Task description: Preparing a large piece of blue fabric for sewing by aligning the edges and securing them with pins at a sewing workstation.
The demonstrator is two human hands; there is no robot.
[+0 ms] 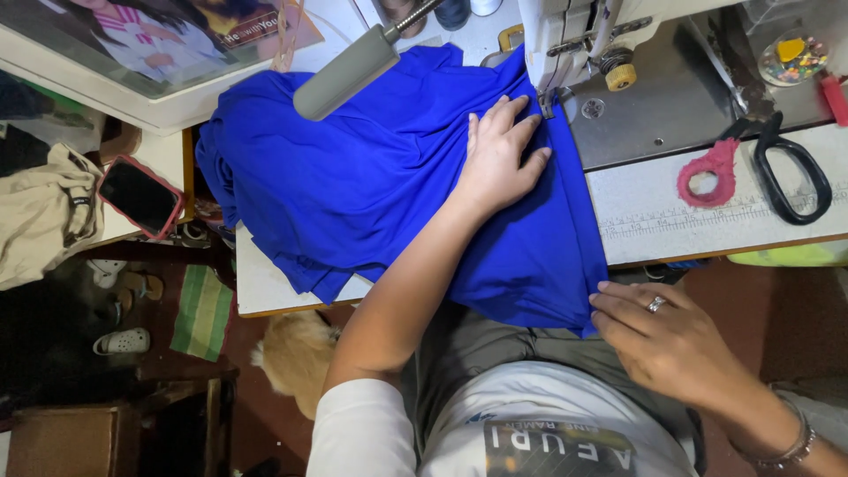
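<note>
left hand flat on blue fabric | right hand fingers pinch its edge

Dark red-cased phone, glossy poster

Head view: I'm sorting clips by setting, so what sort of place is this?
Probably a home sewing corner or small tailoring shop. A sewing machine stands on a table with a printed ruler; blue fabric lies under the left hand; scissors lie nearby. Sandals on the floor suggest a home.
</note>
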